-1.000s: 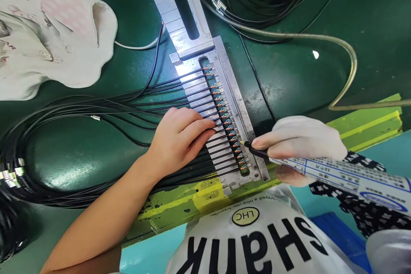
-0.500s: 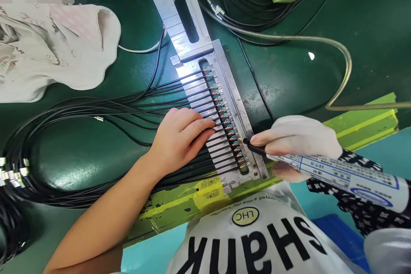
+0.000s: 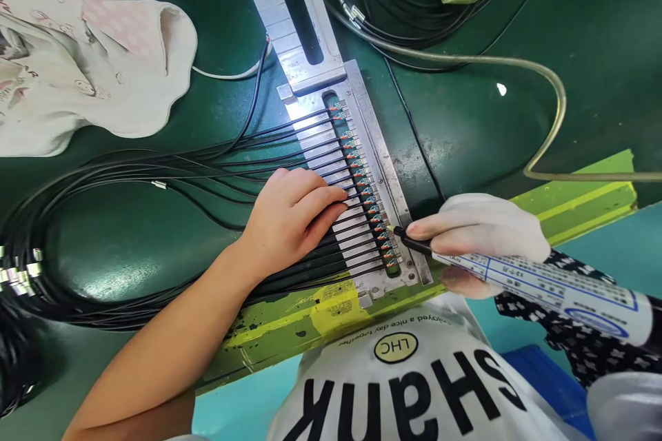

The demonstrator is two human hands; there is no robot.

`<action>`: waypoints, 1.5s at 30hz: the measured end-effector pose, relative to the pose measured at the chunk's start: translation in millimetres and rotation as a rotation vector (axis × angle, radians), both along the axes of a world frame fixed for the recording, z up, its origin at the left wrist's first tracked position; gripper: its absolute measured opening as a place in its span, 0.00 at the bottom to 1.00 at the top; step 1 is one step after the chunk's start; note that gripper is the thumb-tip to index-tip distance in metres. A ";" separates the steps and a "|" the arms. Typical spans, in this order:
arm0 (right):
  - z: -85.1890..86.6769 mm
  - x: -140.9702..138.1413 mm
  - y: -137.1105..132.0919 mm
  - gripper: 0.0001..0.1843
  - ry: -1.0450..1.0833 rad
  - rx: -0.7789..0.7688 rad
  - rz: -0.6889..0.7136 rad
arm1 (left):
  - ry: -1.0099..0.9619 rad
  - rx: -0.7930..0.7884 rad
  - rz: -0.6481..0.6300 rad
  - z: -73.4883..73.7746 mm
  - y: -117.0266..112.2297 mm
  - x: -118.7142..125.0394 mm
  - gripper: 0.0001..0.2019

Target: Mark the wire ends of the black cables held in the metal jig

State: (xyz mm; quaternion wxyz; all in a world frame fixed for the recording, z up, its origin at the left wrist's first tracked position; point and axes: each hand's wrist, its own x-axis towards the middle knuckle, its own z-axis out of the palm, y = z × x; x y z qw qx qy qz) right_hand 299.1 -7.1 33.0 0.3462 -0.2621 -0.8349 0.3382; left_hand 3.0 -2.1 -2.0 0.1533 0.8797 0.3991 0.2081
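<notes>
Row of plugs [image 3: 369, 200] in metal rack [image 3: 381, 155], long axis 11 to 5 o'clock. Gloved right hand [image 3: 486, 229] wrapped round tube [image 3: 548, 288]; nozzle [image 3: 415, 244] points 9–10 o'clock, just beside row. Left hand [image 3: 292, 217] nearly pinched over cables [image 3: 129, 315], grip unclear; row at 3 o'clock.

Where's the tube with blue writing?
The tube is at lower right in the head view, in the right hand, its nozzle over the metal fixture.
</notes>
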 end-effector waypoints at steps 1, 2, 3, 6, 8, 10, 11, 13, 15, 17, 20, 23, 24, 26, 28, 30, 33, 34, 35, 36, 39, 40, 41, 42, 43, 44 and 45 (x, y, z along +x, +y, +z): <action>0.2 -0.1 0.6 0.08 0.001 -0.002 0.003 | 0.001 -0.001 0.000 -0.1 -0.1 -0.2 0.09; 0.2 -0.2 0.9 0.08 0.000 0.000 0.010 | 0.003 -0.004 0.001 -0.3 -0.1 -0.4 0.09; -0.1 -0.1 1.1 0.07 -0.002 0.003 0.013 | 0.007 -0.006 0.002 -0.5 -0.2 -0.5 0.09; -1.5 0.3 1.0 0.08 0.031 0.033 0.026 | 0.011 -0.009 0.005 -1.2 -0.1 -1.0 0.09; -1.4 0.6 0.7 0.08 0.044 0.043 0.029 | 0.011 -0.011 0.004 -1.3 0.1 -1.1 0.09; 0.3 0.6 0.4 0.07 0.023 0.039 0.034 | 0.013 -0.017 0.001 -1.1 0.3 -1.2 0.09; 1.5 0.5 0.3 0.06 0.006 0.035 0.034 | 0.015 -0.019 -0.001 -0.9 0.4 -1.3 0.09; 3.8 0.1 0.1 0.06 -0.006 0.043 0.033 | 0.017 -0.020 -0.006 -0.6 0.5 -1.5 0.08; 4.7 0.0 -0.2 0.06 0.006 0.059 0.025 | 0.011 -0.011 -0.008 -0.4 0.4 -1.6 0.08; 4.0 0.1 -0.7 0.05 0.016 0.059 0.018 | 0.003 -0.002 -0.008 -0.4 0.3 -1.4 0.08; 1.9 0.5 -1.6 0.05 0.013 0.032 0.012 | 0.005 -0.005 -0.006 -0.2 0.2 -1.1 0.08; 1.4 0.2 -1.6 0.05 0.036 0.023 0.012 | 0.014 -0.018 -0.001 0.1 0.4 -1.1 0.08; 1.7 0.0 -1.3 0.04 0.040 0.028 0.011 | 0.013 -0.018 -0.001 0.2 0.4 -1.1 0.08; 2.3 -0.4 -0.5 0.04 0.041 0.040 0.013 | 0.008 -0.015 -0.003 0.1 0.5 -1.3 0.08; 2.2 -0.3 0.3 0.05 0.035 0.031 0.024 | 0.003 -0.014 -0.004 -0.2 0.4 -1.5 0.08; 1.1 0.0 0.5 0.06 0.042 0.020 0.030 | 0.009 -0.022 0.001 -0.8 0.4 -1.7 0.08; -1.4 0.1 0.0 0.07 0.060 0.028 0.032 | 0.013 -0.028 0.008 -1.5 0.4 -1.8 0.08; -2.0 -0.2 -0.2 0.07 0.066 0.027 0.028 | 0.010 -0.025 0.008 -1.6 0.3 -1.8 0.08; -2.4 -0.5 -0.3 0.07 0.075 0.027 0.022 | 0.006 -0.019 0.007 -1.6 0.3 -1.8 0.08; -2.7 -0.9 -0.4 0.08 0.086 0.032 0.015 | 0.002 -0.014 0.004 -1.5 0.2 -1.7 0.08; -2.8 -1.7 0.3 0.08 0.103 0.033 0.007 | -0.003 -0.007 -0.005 -1.1 -0.2 -1.7 0.09; -2.8 -1.6 0.6 0.09 0.101 0.029 0.011 | -0.003 -0.007 -0.005 -1.0 -0.3 -1.7 0.09; -2.8 -1.5 0.9 0.09 0.094 0.024 0.014 | -0.001 -0.010 -0.005 -1.0 -0.3 -1.8 0.09; -2.8 -1.3 1.1 0.09 0.089 0.019 0.013 | 0.003 -0.014 -0.004 -1.0 -0.4 -1.8 0.09; -2.8 -1.1 1.4 0.09 0.088 0.019 0.011 | 0.008 -0.018 -0.002 -1.2 -0.4 -1.9 0.08; -2.6 -0.9 1.6 0.10 0.086 0.024 0.009 | 0.012 -0.022 0.001 -1.3 -0.4 -1.9 0.08; -2.3 -0.9 1.8 0.10 0.081 0.026 0.009 | 0.017 -0.027 0.002 -1.5 -0.4 -2.0 0.08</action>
